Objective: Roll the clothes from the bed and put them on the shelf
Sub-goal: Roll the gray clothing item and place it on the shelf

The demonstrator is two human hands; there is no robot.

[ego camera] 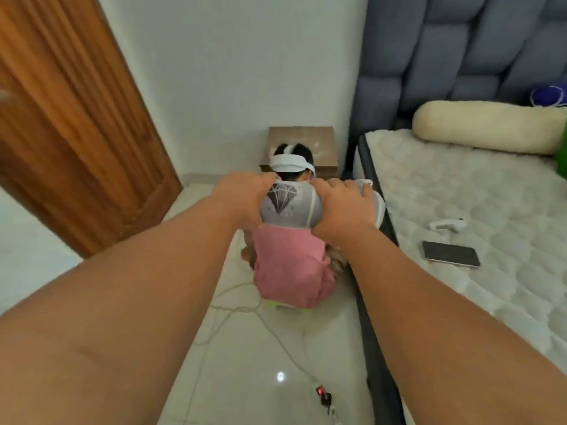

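In the centre of the frame both hands grip a rolled grey garment (290, 207) (a black diamond print faces the camera). The left hand (242, 197) curls round its left end, and the right hand (340, 207) round its right. The roll is held just left of the bed (460, 185), in front of a crouching person in pink (291, 265), and a phone (450, 254) lies on the mattress at right.

home bedroom, bare quilted mattress (460, 191), padded grey headboard (454, 50), bolster pillow (484, 125), wood door (61, 118), small nightstand (302, 139)

White walls (230, 72), glossy tiles (245, 363), wooden door (61, 118)
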